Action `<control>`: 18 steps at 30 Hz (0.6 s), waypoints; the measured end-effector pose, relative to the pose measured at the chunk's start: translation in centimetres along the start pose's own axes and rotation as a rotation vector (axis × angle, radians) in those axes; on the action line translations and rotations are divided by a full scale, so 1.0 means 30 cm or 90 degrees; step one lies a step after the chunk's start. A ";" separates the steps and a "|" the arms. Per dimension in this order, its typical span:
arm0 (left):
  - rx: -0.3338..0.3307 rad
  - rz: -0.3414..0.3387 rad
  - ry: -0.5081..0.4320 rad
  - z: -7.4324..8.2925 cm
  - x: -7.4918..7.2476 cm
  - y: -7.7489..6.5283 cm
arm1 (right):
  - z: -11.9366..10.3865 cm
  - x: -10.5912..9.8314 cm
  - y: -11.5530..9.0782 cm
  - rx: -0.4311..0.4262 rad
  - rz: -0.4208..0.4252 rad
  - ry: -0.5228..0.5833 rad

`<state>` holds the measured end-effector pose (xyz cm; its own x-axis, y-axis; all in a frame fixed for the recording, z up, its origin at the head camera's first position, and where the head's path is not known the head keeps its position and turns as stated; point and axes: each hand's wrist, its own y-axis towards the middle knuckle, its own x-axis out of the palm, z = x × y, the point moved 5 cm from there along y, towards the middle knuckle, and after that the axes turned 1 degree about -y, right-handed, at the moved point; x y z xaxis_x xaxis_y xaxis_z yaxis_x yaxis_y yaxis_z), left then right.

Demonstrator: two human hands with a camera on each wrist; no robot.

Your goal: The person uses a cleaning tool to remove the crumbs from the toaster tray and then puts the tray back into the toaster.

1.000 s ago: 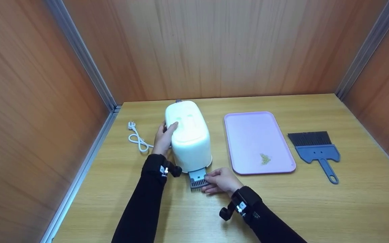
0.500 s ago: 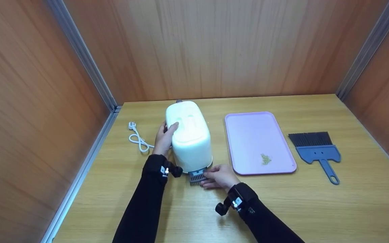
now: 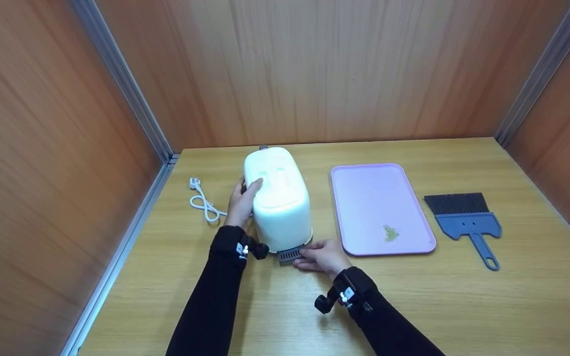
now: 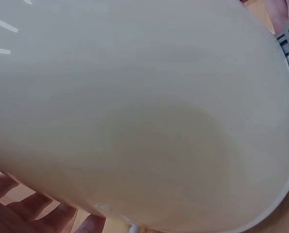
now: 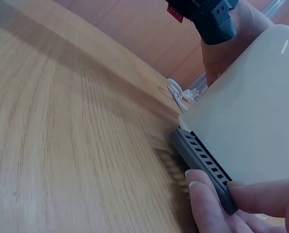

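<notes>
Begins at the far left with a white cord [image 3: 203, 200], lying loose on the wooden table [image 3: 463, 306], just beside the wrist.

Steadies the white toaster [image 3: 280, 198] with the left hand [image 3: 241, 202]: thumb up on top, fingers fairly straight and pressed flat on the near side, wrapped round nothing. Shows only the smooth white shell and a few fingertips in the left wrist view.

Pinches the grey crumb drawer [image 3: 290, 255] with the right hand [image 3: 322, 256], thumb and fingers closed tight on its slotted front edge [image 5: 202, 162]. Finds that drawer low down at the toaster's near end, almost all the way in, with just the grey lip sticking out.

Looks like the slide-the-drawer-in step, close to its end. Calls for a small, straight push along the table, with the other hand pressing back so the toaster stays put. Could jam if tipped or pushed crooked.

Cannot see inside the drawer, so cannot tell what is in it.

Comes next to a pink tray [image 3: 359, 198], lying flat and apart from the toaster. Holds one small heap of yellow-brown crumbs [image 3: 389, 232] near its front edge, and nothing else.

Ends at the right with a blue-grey hand brush [image 3: 465, 220], bristles pointing away, touched by nobody.
</notes>
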<state>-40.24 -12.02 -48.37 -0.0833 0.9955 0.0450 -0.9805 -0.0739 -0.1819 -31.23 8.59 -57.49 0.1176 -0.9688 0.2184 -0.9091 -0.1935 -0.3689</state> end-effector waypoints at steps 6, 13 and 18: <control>-0.011 0.000 0.001 -0.003 0.003 0.002 | 0.004 -0.002 0.003 -0.009 -0.003 0.038; -0.023 0.000 -0.005 -0.005 0.003 0.004 | 0.009 -0.004 0.005 -0.005 -0.002 0.061; -0.023 0.001 -0.010 -0.006 0.001 0.004 | 0.010 -0.003 0.006 0.000 0.007 0.067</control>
<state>-40.33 -11.97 -48.57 -0.0877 0.9943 0.0605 -0.9735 -0.0727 -0.2166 -31.28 8.59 -57.83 0.0645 -0.9492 0.3081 -0.9102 -0.1825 -0.3717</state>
